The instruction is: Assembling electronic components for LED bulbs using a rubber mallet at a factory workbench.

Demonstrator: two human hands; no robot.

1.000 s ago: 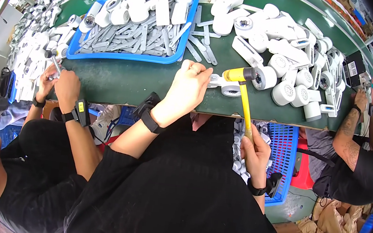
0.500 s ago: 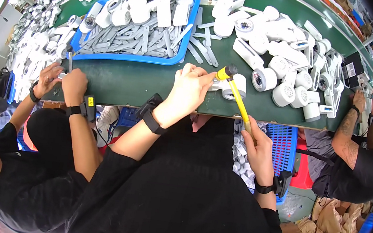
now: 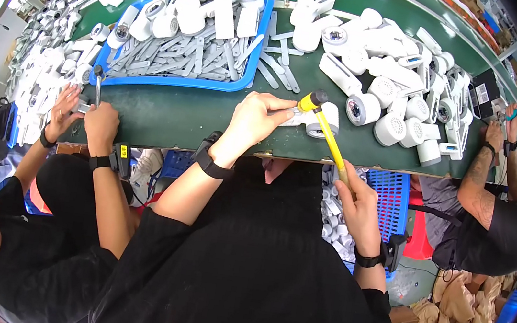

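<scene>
My right hand [image 3: 359, 204] is wrapped round the handle of a yellow mallet [image 3: 331, 144]. The mallet's dark-tipped head is over the narrow arm of a white plastic unit [image 3: 323, 128], which lies near the bench's front edge. The unit's round end, with a grey rim, is to the right of the mallet head. My left hand [image 3: 253, 123] pinches the unit's arm from the left, its fingertips close beside the mallet head. Whether a small piece sits under those fingertips is hidden. I cannot tell if the mallet touches the unit.
A blue tray [image 3: 177, 83] of grey strips and white units stands behind to the left. Loose grey strips [image 3: 271, 72] lie beside it. White units [image 3: 390, 130] pile up at right. Co-workers' hands [image 3: 101, 122] are at left and far right. A blue basket [image 3: 390, 202] stands below the bench.
My left hand has lowered slightly, its fingers lying flatter, and more of the unit's arm shows. The mallet keeps nearly the same place. At left, the co-worker's tool now stands more visibly upright.
</scene>
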